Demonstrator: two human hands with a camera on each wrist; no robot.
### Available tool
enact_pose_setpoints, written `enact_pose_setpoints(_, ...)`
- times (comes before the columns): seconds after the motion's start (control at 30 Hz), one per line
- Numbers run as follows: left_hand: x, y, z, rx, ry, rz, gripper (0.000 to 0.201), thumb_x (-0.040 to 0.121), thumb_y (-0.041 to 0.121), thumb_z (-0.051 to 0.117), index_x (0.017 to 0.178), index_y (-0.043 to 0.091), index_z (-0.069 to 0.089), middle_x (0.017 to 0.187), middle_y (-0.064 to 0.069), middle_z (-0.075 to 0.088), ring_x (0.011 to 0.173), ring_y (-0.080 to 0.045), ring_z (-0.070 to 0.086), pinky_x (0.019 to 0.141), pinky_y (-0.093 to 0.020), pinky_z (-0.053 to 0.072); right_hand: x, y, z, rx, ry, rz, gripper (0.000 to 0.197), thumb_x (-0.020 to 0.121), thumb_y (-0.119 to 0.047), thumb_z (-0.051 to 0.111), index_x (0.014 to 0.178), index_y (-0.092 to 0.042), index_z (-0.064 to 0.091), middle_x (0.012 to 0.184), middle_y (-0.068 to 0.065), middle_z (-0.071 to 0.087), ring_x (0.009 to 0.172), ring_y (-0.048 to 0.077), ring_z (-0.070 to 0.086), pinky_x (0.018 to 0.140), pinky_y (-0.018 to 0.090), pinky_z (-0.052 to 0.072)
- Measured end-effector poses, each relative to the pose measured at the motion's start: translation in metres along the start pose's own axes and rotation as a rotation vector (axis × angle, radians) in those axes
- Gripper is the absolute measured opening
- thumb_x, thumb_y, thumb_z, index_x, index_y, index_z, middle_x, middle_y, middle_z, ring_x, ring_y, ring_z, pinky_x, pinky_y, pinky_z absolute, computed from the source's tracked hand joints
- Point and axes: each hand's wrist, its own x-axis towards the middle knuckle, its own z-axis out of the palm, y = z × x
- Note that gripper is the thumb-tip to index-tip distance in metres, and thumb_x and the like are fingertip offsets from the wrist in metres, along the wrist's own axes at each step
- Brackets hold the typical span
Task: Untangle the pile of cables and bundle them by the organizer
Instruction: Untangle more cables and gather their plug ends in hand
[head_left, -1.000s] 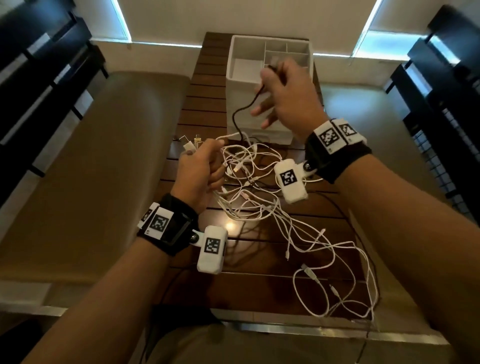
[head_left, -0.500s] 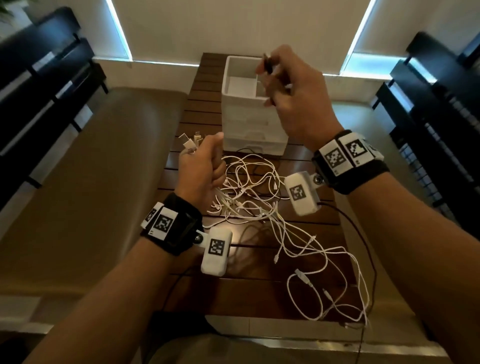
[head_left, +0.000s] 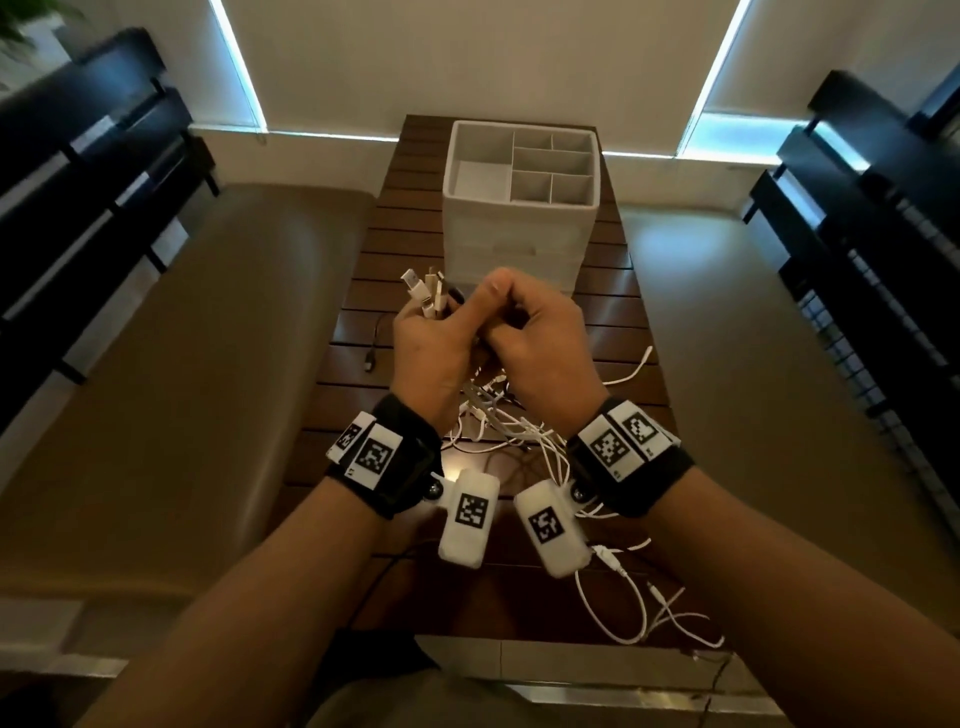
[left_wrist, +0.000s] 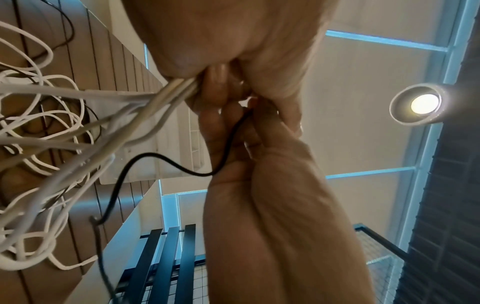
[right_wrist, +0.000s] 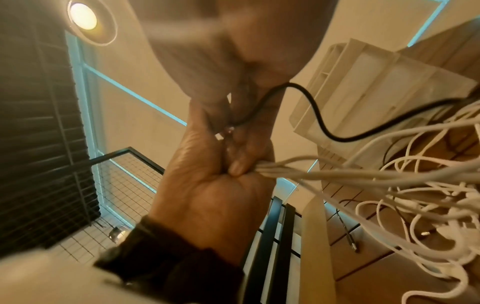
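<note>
white cable ends (head_left: 426, 296) are gripped in the curled left hand (head_left: 431, 348) just in front of the organizer (head_left: 519, 208), black cable (left_wrist: 155, 158) is pinched by the right hand (head_left: 540, 343) against it, gathering judged underway, tangle (head_left: 519, 436) still to be drawn free on the bench (head_left: 358, 332).

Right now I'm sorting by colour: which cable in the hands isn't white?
The black cable. It runs alone into the pinch of the right hand, while the white cables are bunched in the left hand.
</note>
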Motion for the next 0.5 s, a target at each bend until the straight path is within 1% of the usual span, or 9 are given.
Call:
enact_pose_setpoints(0.07,-0.003,0.000,0.003,0.012,-0.004,0.004,0.024,0.096,0.021,0.076,0.089,0.003,0.061,0.070,-0.001,0.066,0.063,-0.015,0.069,0.058,-0.030,0.057,-0.003,0.000,0.002,-0.006,0.019,0.014,0.011,0.089,-0.002,0.062,0.092,-0.011,0.066,0.083,0.008,0.067,0.078,0.030,0.066,0.068,0.052,0.057)
enact_pose_setpoints(0.13,-0.004,0.001,0.007,0.040,0.002,0.032,0.028,0.100,0.026,0.072,0.088,0.003,0.062,0.069,0.000,0.063,0.065,-0.015,0.067,0.062,-0.030,0.057,-0.005,-0.002,0.001,-0.007,0.009,0.033,0.007,0.091,-0.005,0.064,0.088,-0.009,0.059,0.081,0.011,0.064,0.076,0.031,0.063,0.068,0.052,0.056)
enact_pose_setpoints(0.17,-0.003,0.003,0.008,0.057,0.011,0.045,0.029,0.102,0.028,0.069,0.084,0.006,0.062,0.069,0.000,0.062,0.065,-0.014,0.065,0.064,-0.030,0.057,-0.006,-0.004,0.001,-0.011,-0.004,0.031,0.011,0.093,-0.005,0.065,0.089,-0.008,0.056,0.081,0.010,0.062,0.074,0.027,0.061,0.068,0.049,0.056)
enact_pose_setpoints(0.23,-0.001,0.007,0.009,0.080,0.038,0.056,0.031,0.103,0.029,0.067,0.077,0.014,0.060,0.067,0.003,0.059,0.064,-0.013,0.062,0.065,-0.030,0.056,-0.011,-0.007,0.001,-0.021,-0.065,0.015,0.011,0.098,-0.005,0.063,0.097,-0.009,0.052,0.084,0.004,0.059,0.072,0.015,0.057,0.068,0.032,0.054)
enact_pose_setpoints(0.27,0.000,0.009,0.009,0.087,0.056,0.053,0.032,0.103,0.029,0.067,0.074,0.018,0.059,0.065,0.005,0.056,0.063,-0.013,0.058,0.066,-0.031,0.055,-0.014,-0.009,0.001,-0.030,-0.101,0.021,0.010,0.101,-0.008,0.061,0.104,-0.009,0.051,0.088,0.004,0.059,0.074,0.011,0.056,0.068,0.028,0.053)
enact_pose_setpoints(0.3,0.001,0.011,0.008,0.093,0.072,0.048,0.034,0.103,0.030,0.067,0.071,0.021,0.057,0.062,0.007,0.052,0.061,-0.012,0.054,0.065,-0.031,0.053,-0.017,-0.009,0.001,-0.044,-0.131,0.037,0.010,0.104,-0.012,0.057,0.109,-0.009,0.050,0.092,0.006,0.060,0.075,0.010,0.057,0.068,0.027,0.053)
enact_pose_setpoints(0.37,0.002,0.010,0.006,0.110,0.085,0.046,0.039,0.102,0.029,0.068,0.067,0.024,0.052,0.057,0.009,0.044,0.055,-0.011,0.045,0.062,-0.032,0.047,-0.020,-0.008,0.001,-0.074,-0.182,0.057,0.010,0.109,-0.017,0.050,0.112,-0.008,0.047,0.094,0.009,0.063,0.075,0.012,0.059,0.067,0.030,0.054)
enact_pose_setpoints(0.43,0.003,0.009,0.003,0.121,0.093,0.042,0.040,0.103,0.028,0.066,0.067,0.023,0.049,0.055,0.009,0.042,0.053,-0.011,0.041,0.057,-0.030,0.043,-0.021,-0.007,-0.002,-0.129,-0.223,0.034,0.010,0.110,-0.018,0.045,0.110,-0.009,0.047,0.089,0.010,0.064,0.073,0.020,0.060,0.065,0.041,0.051)
enact_pose_setpoints(0.5,0.005,0.008,0.000,0.115,0.109,0.036,0.039,0.104,0.027,0.065,0.069,0.022,0.049,0.058,0.004,0.042,0.053,-0.013,0.040,0.053,-0.030,0.040,-0.022,-0.006,-0.006,-0.164,-0.249,0.020,0.012,0.111,-0.019,0.044,0.107,-0.009,0.050,0.081,0.014,0.063,0.066,0.026,0.055,0.062,0.045,0.046)
